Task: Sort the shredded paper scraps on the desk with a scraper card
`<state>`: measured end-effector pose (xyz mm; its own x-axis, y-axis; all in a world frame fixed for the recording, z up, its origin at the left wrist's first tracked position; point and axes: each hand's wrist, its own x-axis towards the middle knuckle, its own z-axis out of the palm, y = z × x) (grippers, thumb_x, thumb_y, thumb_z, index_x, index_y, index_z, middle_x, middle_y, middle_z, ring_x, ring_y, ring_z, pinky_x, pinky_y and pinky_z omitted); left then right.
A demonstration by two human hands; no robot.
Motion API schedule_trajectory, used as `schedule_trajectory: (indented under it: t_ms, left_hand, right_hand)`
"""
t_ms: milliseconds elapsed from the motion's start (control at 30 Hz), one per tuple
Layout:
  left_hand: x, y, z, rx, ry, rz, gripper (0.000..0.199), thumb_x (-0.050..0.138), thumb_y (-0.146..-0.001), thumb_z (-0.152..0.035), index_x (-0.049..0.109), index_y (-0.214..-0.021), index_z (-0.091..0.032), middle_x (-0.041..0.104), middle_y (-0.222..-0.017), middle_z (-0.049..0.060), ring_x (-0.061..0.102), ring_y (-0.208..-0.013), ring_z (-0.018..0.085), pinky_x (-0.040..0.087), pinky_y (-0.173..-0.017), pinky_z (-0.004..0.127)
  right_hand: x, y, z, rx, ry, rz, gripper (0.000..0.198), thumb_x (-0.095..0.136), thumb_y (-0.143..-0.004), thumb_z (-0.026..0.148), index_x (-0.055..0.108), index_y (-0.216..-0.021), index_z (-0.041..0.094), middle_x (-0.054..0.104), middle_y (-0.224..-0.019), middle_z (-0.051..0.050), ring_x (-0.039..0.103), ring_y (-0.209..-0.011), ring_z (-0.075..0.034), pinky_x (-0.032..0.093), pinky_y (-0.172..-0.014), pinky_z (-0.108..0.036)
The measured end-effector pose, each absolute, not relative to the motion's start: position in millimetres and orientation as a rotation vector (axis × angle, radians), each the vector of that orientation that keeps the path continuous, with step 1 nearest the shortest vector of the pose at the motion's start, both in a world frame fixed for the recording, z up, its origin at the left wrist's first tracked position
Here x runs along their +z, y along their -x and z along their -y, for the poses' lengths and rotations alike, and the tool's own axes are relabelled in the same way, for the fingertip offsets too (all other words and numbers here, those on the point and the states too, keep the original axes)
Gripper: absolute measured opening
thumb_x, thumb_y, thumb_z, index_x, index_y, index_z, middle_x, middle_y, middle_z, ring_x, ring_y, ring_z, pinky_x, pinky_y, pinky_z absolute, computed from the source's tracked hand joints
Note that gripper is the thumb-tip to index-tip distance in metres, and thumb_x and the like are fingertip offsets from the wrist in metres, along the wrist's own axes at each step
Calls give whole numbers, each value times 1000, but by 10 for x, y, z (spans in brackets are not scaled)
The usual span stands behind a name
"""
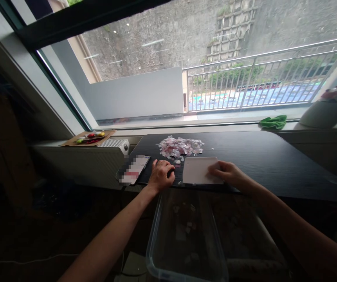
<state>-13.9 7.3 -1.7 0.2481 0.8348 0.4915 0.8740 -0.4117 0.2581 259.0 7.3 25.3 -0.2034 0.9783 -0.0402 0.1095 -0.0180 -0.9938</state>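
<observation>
Here, the right hand [226, 172] clamps a rectangular panel [199, 170] near papery flakes [180, 146], the left hand's grip [161, 175] unclear.

Big window [168, 94] lets in pretty much all the light, with a metal railing [248, 83] and a weathered wall [162, 43] outside. Pale panel radiator [80, 164] at left, black wood-grain table [244, 152], super dark floor [53, 239].

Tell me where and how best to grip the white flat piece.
Pinch the white flat piece at its right edge, coming from the right, where the right hand holds it. It looks thin and flat, so an edge pinch should suit; its left edge faces the left hand and is probably better left free.
</observation>
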Motion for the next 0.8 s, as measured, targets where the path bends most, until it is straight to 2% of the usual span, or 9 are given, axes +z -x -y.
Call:
schedule_trajectory:
  t_ms: [233, 367, 800]
  left_hand:
    - [-6, 118, -54, -859, 2405, 1631, 16, 53, -78, -21, 66, -86, -22, 64, -92, 4, 57, -98, 23, 25, -111, 53]
    - [-5, 118, -53, -840, 2402, 1640, 16, 53, -77, -21, 66, -86, -22, 64, -93, 4, 57, -98, 23, 26, -110, 53]
    - [-26, 116, -63, -854, 2396, 1645, 17, 54, -77, -20, 66, -87, -23, 64, -93, 4, 57, -97, 22, 26, -110, 52]
  right_hand:
    - [180, -2879, 160, 1290, 1323, 1310, 27, 80, -60, 37, 71, -79, 21, 75, -81, -4, 69, -72, -22, 58, -67, -33]
    - [177, -2773, 243, 1305, 1315, 1323, 30, 80, -57, 40, 71, -79, 21, 75, -80, -5, 69, -71, -24, 57, -64, -34]
    - [239, -2509, 136, 1311, 1211, 1385, 36, 80, -53, 46, 69, -75, 20, 73, -77, -4, 67, -72, -22, 55, -71, -36]
